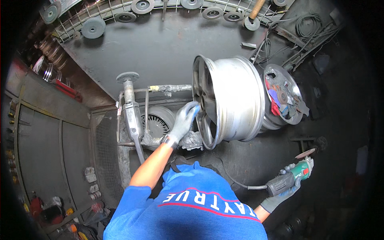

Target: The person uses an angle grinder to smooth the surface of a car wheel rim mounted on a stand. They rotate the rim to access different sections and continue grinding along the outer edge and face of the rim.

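A silver alloy wheel [238, 98] is mounted on its side on a metal frame in front of me, its spoked face turned left. My left hand [184, 120], in a grey glove with blue fingertips, reaches up to that face. Its fingers are stretched out at the spokes, and I cannot tell if they press on them. Low on the right, away from the wheel, my gloved right hand [285, 194] is wrapped round a green and black angle grinder [296, 174]. The grinder's reddish-brown disc [305, 153] points up and away from me, and its cord runs left.
A second power tool [133, 116] with a round disc stands on the frame [147, 105] at left. Another wheel [158, 122] lies below. On the right, an upturned wheel [297, 114] holds discs and rags. Several grinding discs hang on a wire rack [108, 11] at the back.
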Available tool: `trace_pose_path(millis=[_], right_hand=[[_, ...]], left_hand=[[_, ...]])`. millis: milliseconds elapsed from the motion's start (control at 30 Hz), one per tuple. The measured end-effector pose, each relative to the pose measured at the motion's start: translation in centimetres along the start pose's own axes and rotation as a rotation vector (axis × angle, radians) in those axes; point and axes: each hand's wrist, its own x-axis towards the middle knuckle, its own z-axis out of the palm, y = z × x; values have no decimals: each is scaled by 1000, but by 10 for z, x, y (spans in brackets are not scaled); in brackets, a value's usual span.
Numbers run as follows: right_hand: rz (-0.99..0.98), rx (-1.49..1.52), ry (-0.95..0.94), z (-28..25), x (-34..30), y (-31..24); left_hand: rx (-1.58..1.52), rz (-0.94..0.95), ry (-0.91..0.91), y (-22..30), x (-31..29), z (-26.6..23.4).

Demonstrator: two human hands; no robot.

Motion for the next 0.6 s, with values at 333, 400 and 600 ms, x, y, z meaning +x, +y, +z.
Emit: trace_pose_path(millis=[333,400,600], right_hand=[[-22,-20,109,35,-19,28],[-69,-101,219,37,-20,33],[-154,-271,376,31,-14,33]], left_hand=[[343,295,169,-40,29,56],[42,34,112,-45,41,54],[-644,-471,-78,-13,64,45]])
